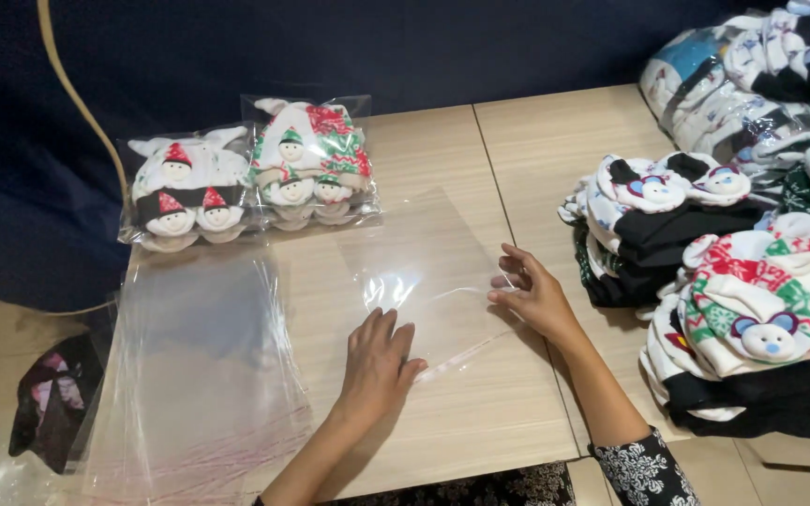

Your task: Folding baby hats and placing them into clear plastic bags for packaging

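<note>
Down from the head camera, the left hand (379, 361) lies flat, fingers spread and palm down, pinning a single clear plastic bag (405, 272) to the wooden tabletop (517, 159). The right hand (529, 295) sits at the bag's right edge, fingers loosely curled with the tips on or just at the film; whether it is pinching the edge or only touching it, I cannot tell. The bag lies in the middle of the table, glare bouncing off it, its adhesive strip running near the left hand's fingertips. To the left, a stack of empty clear bags (199, 375) fans out and hangs past the table's front edge. Behind that, two packed bags of knitted baby socks with little snowman faces (255, 173) lie side by side, touching. On the right, a pile of loose patterned socks (724, 281) crowds the table edge, with more bagged ones (761, 75) heaped behind. The risks, as I judge them: the film is slick and thin, so it could skid or crease under an uneven press; the sticky strip could catch on itself or a finger; and that overhanging stack looks ready to slide off if nudged.
</note>
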